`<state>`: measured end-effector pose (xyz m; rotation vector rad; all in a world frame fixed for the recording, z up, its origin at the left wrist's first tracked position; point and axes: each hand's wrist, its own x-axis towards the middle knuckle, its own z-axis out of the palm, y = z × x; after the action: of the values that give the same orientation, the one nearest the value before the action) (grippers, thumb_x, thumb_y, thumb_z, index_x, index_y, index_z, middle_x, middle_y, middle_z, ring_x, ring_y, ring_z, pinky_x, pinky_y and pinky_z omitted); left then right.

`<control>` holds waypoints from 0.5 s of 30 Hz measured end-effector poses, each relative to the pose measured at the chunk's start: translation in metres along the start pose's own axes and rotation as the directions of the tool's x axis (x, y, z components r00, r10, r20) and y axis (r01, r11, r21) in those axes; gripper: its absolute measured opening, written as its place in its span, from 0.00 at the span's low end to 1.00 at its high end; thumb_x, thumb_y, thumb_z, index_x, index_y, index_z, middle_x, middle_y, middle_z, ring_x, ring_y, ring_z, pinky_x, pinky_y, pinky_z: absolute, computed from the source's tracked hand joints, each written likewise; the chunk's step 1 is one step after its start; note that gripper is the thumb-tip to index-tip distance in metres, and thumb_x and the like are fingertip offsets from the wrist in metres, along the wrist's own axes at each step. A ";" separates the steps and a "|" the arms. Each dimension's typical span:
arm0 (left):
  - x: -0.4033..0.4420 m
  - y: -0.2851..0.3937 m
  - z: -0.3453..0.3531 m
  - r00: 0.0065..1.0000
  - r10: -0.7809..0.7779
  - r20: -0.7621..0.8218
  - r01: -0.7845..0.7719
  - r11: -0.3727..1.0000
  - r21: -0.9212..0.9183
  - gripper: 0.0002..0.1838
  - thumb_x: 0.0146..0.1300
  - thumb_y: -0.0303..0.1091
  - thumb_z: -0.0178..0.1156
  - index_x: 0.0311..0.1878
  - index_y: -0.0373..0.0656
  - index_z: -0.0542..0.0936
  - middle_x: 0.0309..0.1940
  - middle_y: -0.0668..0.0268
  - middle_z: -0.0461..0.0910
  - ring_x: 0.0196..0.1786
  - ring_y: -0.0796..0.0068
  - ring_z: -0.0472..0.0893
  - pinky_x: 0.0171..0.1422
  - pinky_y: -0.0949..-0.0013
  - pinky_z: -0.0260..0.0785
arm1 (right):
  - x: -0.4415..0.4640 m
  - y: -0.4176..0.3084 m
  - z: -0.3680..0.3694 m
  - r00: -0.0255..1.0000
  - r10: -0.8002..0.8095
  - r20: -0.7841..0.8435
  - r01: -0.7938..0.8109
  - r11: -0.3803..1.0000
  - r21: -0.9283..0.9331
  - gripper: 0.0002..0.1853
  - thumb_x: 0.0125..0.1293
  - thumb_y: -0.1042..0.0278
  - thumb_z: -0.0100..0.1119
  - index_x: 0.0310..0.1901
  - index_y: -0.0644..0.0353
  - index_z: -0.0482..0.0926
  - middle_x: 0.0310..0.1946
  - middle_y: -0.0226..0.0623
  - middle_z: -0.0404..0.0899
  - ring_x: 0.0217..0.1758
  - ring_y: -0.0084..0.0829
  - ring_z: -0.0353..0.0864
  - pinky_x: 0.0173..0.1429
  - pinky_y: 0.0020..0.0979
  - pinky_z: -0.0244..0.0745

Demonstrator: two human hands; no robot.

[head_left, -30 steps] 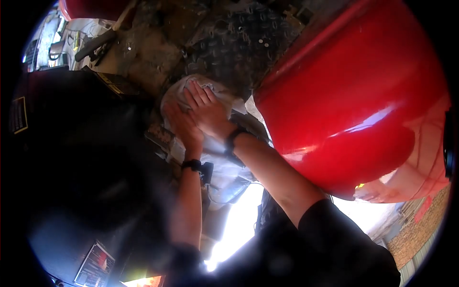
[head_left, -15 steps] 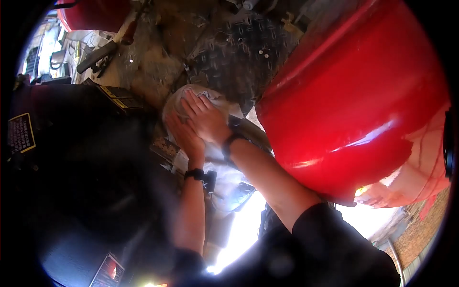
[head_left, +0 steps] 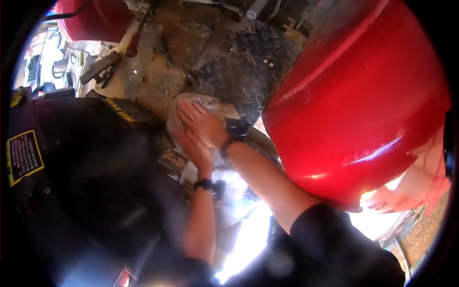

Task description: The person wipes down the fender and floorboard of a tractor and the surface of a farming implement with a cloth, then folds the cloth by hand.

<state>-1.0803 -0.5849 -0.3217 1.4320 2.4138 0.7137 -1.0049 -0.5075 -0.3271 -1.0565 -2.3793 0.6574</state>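
Beneath both hands point(head_left: 206, 126) point(head_left: 193, 149), half-hidden cloth point(head_left: 225, 109)

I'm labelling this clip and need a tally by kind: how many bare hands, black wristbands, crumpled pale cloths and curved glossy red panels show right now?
Bare hands: 2
Black wristbands: 2
Crumpled pale cloth: 1
Curved glossy red panels: 2
Total: 7

Cloth point(head_left: 228, 110) partly hidden under right hand point(head_left: 205, 126), label point(head_left: 25, 157) text illegible
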 end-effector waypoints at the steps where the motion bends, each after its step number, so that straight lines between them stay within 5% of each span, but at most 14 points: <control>1: 0.000 0.000 0.000 1.000 -0.005 0.005 0.005 1.000 -0.008 0.39 0.78 0.55 0.30 0.74 0.27 0.55 0.76 0.40 0.52 0.79 0.43 0.51 0.81 0.51 0.41 | 0.001 0.000 0.000 1.000 0.005 -0.002 -0.005 0.999 0.036 0.39 0.62 0.58 0.53 0.73 0.63 0.59 0.78 0.46 0.51 0.82 0.37 0.47 0.83 0.37 0.42; 5: 0.000 0.000 0.002 0.999 0.029 -0.042 -0.031 0.998 -0.053 0.38 0.77 0.53 0.34 0.71 0.24 0.58 0.75 0.37 0.53 0.78 0.41 0.52 0.81 0.49 0.42 | 0.000 0.001 -0.003 0.999 -0.019 -0.030 0.017 0.996 -0.089 0.37 0.62 0.59 0.54 0.73 0.62 0.60 0.78 0.46 0.51 0.81 0.36 0.49 0.83 0.37 0.42; 11: -0.004 -0.003 0.000 0.998 0.061 -0.033 -0.063 0.996 -0.057 0.40 0.77 0.56 0.29 0.73 0.24 0.55 0.75 0.35 0.52 0.78 0.40 0.51 0.81 0.50 0.40 | 0.003 -0.003 -0.005 1.000 0.019 -0.014 -0.018 0.999 0.046 0.34 0.62 0.61 0.54 0.71 0.61 0.64 0.77 0.44 0.53 0.79 0.36 0.54 0.82 0.37 0.45; 15: -0.004 -0.009 0.001 0.999 0.027 -0.024 -0.028 0.998 -0.048 0.40 0.78 0.56 0.28 0.74 0.25 0.54 0.75 0.36 0.52 0.78 0.39 0.51 0.81 0.49 0.40 | 0.009 0.002 0.015 0.989 -0.147 -0.013 0.148 0.988 0.046 0.31 0.63 0.64 0.53 0.69 0.61 0.67 0.75 0.40 0.59 0.77 0.35 0.58 0.81 0.37 0.49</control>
<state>-1.0848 -0.5920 -0.3275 1.4489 2.3815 0.7946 -1.0177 -0.5032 -0.3376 -0.8522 -2.3943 0.6504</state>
